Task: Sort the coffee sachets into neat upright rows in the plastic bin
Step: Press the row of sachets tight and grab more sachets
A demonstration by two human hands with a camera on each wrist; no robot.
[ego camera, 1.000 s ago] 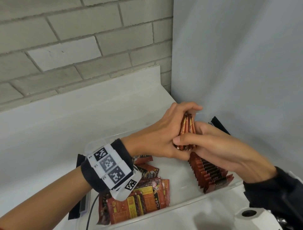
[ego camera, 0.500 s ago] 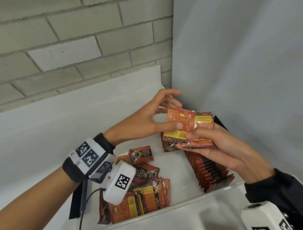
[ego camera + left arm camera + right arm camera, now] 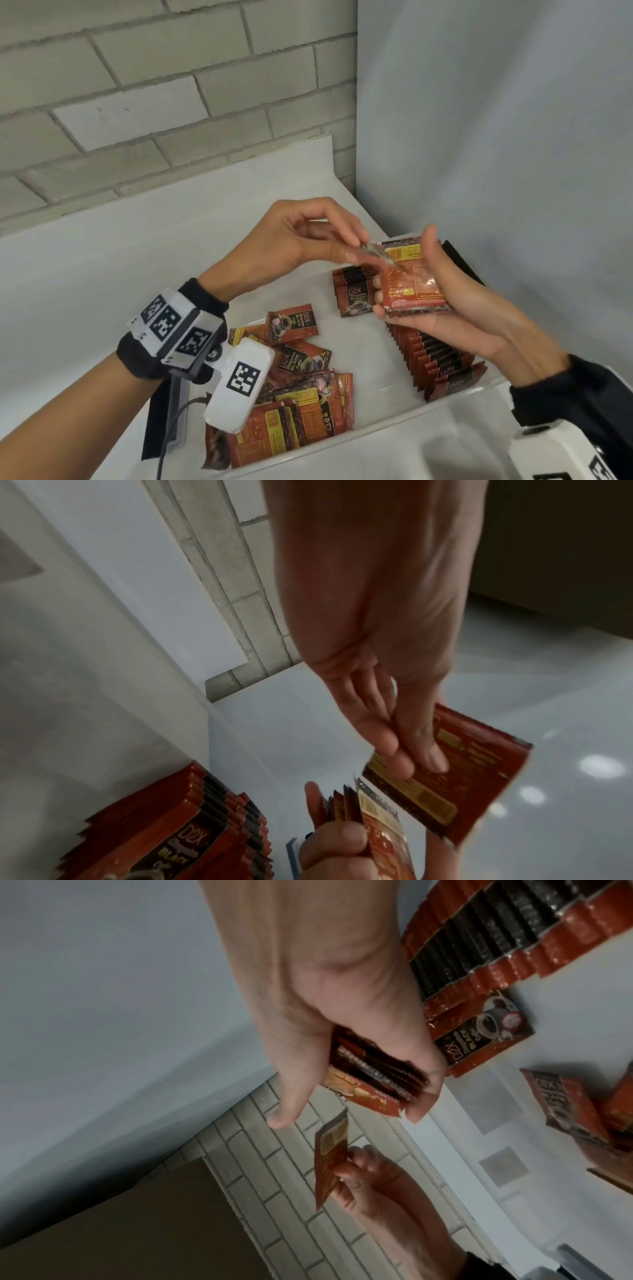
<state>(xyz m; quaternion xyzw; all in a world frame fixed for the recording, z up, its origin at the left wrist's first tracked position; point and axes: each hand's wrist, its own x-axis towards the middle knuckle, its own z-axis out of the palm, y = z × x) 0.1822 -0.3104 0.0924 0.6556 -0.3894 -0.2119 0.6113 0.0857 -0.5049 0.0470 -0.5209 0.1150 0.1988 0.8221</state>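
Note:
My right hand (image 3: pixel 406 272) holds a stack of red-brown coffee sachets (image 3: pixel 418 291) above the far right of the clear plastic bin (image 3: pixel 370 346), printed back up. My left hand (image 3: pixel 358 248) pinches a single sachet (image 3: pixel 378 254) by its edge just above the stack's far corner. The left wrist view shows that single sachet (image 3: pixel 462 777) between thumb and fingers, with the stack (image 3: pixel 373 829) below. An upright row of sachets (image 3: pixel 435 359) lines the bin's right side. A loose pile of sachets (image 3: pixel 301 407) lies at the bin's near left.
The bin sits on a white counter (image 3: pixel 102 274) in a corner, with a brick wall (image 3: pixel 171 85) behind and a pale panel (image 3: pixel 496 137) to the right. A black flat object (image 3: pixel 459 260) lies behind the bin and another with a cable (image 3: pixel 161 425) at its left.
A second ago both hands squeezed the stack edge-up. The right hand then turned it flat, and the left hand has lifted one sachet off its top.

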